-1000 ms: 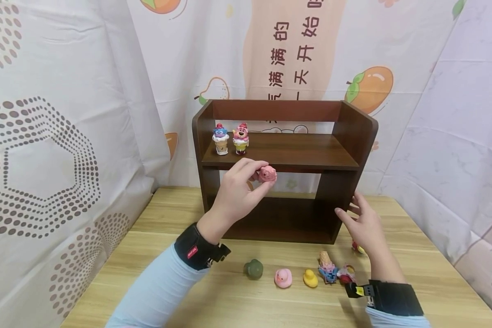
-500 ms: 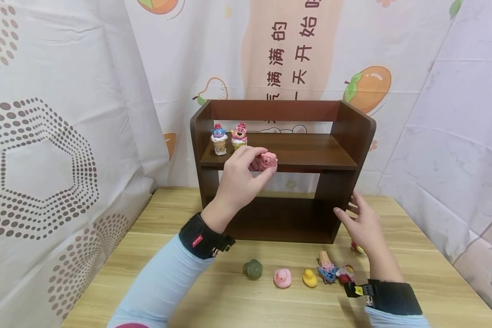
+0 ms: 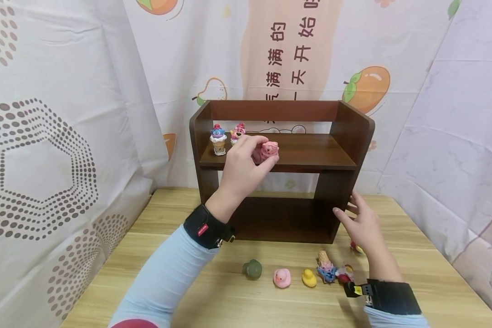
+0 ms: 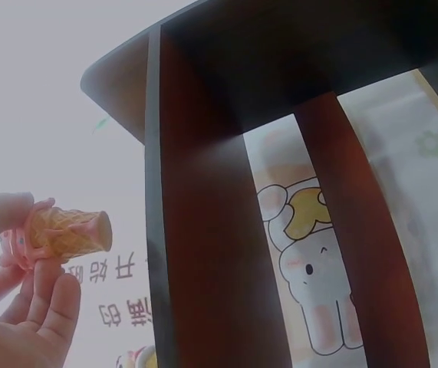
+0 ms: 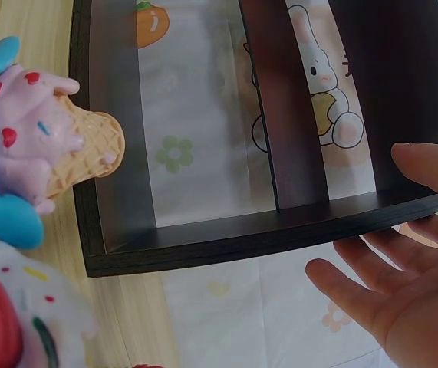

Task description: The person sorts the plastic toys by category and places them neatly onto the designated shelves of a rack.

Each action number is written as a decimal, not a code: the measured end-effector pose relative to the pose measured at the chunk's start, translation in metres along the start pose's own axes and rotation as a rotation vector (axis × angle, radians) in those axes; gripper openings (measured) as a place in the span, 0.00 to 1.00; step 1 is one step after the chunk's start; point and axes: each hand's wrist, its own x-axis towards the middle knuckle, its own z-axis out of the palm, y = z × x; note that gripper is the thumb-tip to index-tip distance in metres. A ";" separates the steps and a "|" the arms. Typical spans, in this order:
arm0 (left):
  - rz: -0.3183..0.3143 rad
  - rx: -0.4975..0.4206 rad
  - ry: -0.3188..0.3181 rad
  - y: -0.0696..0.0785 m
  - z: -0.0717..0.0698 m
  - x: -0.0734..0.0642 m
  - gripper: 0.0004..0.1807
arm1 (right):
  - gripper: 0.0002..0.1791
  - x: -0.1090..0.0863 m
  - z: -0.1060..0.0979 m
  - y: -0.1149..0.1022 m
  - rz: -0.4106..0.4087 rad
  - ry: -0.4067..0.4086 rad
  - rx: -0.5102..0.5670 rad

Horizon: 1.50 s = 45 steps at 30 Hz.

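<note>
My left hand (image 3: 243, 171) pinches a small pink figurine (image 3: 269, 150) between thumb and fingers, in front of the upper board of a dark brown shelf (image 3: 303, 152). In the left wrist view, the waffle-cone base (image 4: 73, 232) of this figurine points toward the shelf. Just behind the hand on the upper board stand a blue ice-cream-cone figurine (image 3: 218, 140) and a pink bear figurine (image 3: 238, 131), the latter partly hidden by the fingers. At the shelf's right side panel, my right hand (image 3: 362, 225) has its fingers spread, thumb toward the front and fingertips along the outer side.
On the wooden table (image 3: 213, 291) before the shelf lie a green toy (image 3: 252, 269), a pink duck (image 3: 282, 278), a yellow duck (image 3: 309, 278) and a blue-and-pink cone figurine (image 3: 326, 268). A red-and-white figurine (image 3: 345, 273) lies beside the right wrist. Printed curtains hang behind.
My left hand has risen with the pink figurine, from below the upper board's front edge to above it, now overlapping the pink bear. The right hand stays at the side panel.
</note>
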 end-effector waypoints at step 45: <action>-0.205 0.512 -0.355 -0.008 -0.016 0.065 0.15 | 0.41 0.000 0.000 0.001 0.005 -0.007 0.007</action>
